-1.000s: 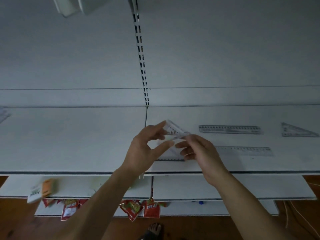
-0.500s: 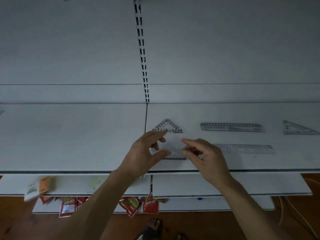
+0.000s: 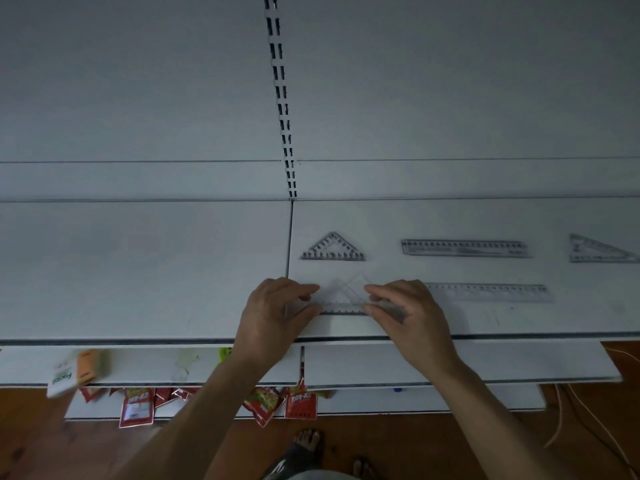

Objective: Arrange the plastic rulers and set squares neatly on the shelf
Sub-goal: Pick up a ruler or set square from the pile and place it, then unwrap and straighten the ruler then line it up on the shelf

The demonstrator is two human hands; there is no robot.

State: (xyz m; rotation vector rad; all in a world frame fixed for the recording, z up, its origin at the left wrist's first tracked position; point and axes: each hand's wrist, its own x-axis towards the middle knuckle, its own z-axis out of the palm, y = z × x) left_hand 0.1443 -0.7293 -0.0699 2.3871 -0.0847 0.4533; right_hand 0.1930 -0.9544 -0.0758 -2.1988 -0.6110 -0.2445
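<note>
The clear set square (image 3: 343, 297) lies flat on the shelf (image 3: 138, 271) at lower centre, below a darker set square (image 3: 333, 249). The left hand (image 3: 273, 317) and right hand (image 3: 408, 313) pinch its two ends with narrowed fingers. To finish well, its long edge should probably sit parallel to the shelf front, level with the ruler (image 3: 488, 292) to its right.

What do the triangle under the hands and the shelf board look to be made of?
Set square between left hand and right hand: clear, faintly frosted plastic, as the white shelf shows through it and only the printed scale reads dark. Shelf: smooth matte white, probably painted metal, though laminate cannot be ruled out.
</note>
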